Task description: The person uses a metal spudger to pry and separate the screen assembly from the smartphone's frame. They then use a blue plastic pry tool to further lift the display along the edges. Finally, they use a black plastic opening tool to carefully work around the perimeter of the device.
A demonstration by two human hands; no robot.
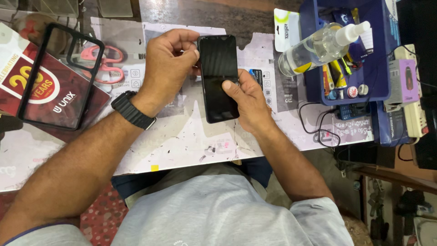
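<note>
A black phone (218, 78) lies screen up on the worktop (182, 136). The left hand (166, 64), a black watch (133, 110) on its wrist, pinches at the phone's upper left edge. The right hand (248, 102) steadies the phone from the right, thumb on the glass. A black phone case (59, 77) lies to the left, beside pink scissors (102, 61). A clear spray bottle (321, 45) rests on a blue tray (382, 68) at the right.

The smartphone (218, 77) shows a black, glossy glass face, smooth and dark. At nine o'clock the phone case (59, 75) has a matt black rim around a clear plastic back. The worktop (182, 132) wears a pale, scuffed and stained covering. At two o'clock the spray bottle (318, 45) is clear plastic, beside a glossy blue plastic tray (384, 68).
</note>
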